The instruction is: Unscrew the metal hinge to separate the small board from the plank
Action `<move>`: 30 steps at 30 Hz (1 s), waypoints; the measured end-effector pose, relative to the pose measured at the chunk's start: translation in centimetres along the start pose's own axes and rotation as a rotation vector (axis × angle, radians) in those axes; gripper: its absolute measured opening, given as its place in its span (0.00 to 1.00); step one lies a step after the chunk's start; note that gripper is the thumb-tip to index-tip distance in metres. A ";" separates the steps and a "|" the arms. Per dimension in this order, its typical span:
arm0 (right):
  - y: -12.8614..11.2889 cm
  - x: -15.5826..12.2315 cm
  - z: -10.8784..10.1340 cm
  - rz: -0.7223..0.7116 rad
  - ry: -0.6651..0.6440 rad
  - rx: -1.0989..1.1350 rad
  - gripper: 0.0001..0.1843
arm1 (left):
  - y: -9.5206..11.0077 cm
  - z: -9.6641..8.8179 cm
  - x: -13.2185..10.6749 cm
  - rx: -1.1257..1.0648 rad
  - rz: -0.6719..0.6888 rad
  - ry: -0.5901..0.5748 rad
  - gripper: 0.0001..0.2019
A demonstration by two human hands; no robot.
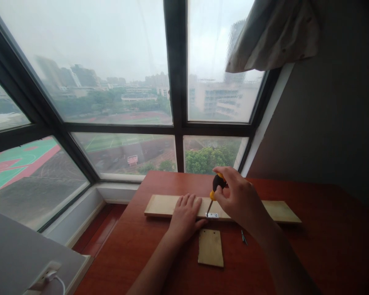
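Note:
A long pale wooden board (162, 205) lies crosswise on the red-brown table. My left hand (186, 215) rests on it, fingers stretched flat over the top and thumb along its front edge. In my right hand (238, 196) is a short screwdriver (218, 182) with a black and yellow handle, gripped between thumb and fingers. Its tip points down onto a small metal hinge or plate (213, 215) at the board's front edge. Whether a screw sits under the tip is too small to tell. In front lies a small wooden piece (210, 248) with two holes near its top edge.
Some small, thin metal pieces, seemingly screws (244, 237), lie on the table (135, 254) right of the small wooden piece. Large windows (117, 82) stand behind the table. A curtain (273, 37) hangs at upper right, and a white plug (51, 275) sits in a socket at lower left.

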State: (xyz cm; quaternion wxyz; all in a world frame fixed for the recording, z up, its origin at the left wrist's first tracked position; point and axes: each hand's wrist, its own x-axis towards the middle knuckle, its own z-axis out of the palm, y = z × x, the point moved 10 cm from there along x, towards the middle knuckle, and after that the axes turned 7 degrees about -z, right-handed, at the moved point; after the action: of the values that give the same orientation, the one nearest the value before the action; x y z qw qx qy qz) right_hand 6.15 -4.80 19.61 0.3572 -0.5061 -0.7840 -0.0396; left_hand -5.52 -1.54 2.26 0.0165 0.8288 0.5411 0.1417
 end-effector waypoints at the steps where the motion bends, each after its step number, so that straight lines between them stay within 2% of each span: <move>1: 0.0 0.0 -0.1 -0.002 -0.002 0.008 0.22 | 0.0 0.0 0.0 0.000 0.001 0.000 0.33; 7: 0.1 0.1 -0.6 -0.013 0.000 0.013 0.22 | 0.2 -0.2 0.0 0.009 0.007 0.006 0.33; 17: 1.8 0.0 -1.5 0.018 0.032 -0.070 0.21 | 0.1 -0.1 0.0 0.021 0.017 0.015 0.34; 23: 2.9 0.0 -1.6 0.050 0.015 -0.107 0.21 | 0.2 -0.1 0.0 0.034 0.011 -0.004 0.34; 30: 2.8 0.0 -1.2 0.078 -0.007 -0.101 0.21 | 0.2 -0.1 0.0 0.040 0.018 0.004 0.34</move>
State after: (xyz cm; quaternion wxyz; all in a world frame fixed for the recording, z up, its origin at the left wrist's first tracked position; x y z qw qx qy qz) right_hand 9.06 -3.99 19.68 0.3297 -0.5539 -0.7620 -0.0632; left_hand -5.32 -1.62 2.38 -0.0024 0.8336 0.5363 0.1327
